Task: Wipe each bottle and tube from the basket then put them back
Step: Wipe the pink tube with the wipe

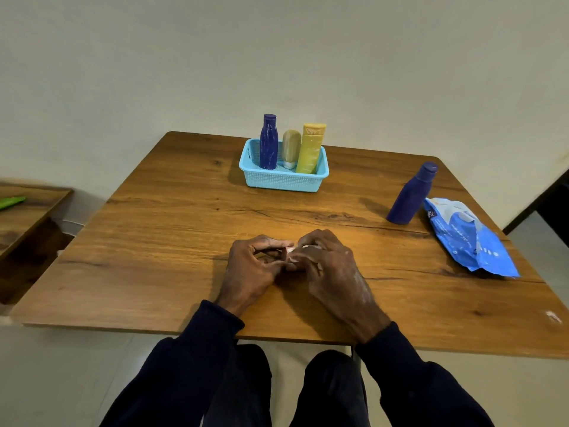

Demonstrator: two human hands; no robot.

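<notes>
Wooden table [154, 241] carries everything. Nearest, the left hand [251, 266] and right hand [331, 266] meet on it, the fingers of both curled and pinching a small white wipe [291, 249] between them; most of it is hidden. Farther right, a dark blue bottle [411, 195] stands upright just beside a wipe pack [471, 238] lying flat. Near the far edge sits a light blue basket [283, 180] holding, upright, a second bottle [268, 143] on the left, a beige tube [291, 147] in the middle and a yellow tube [311, 149] on the right.
</notes>
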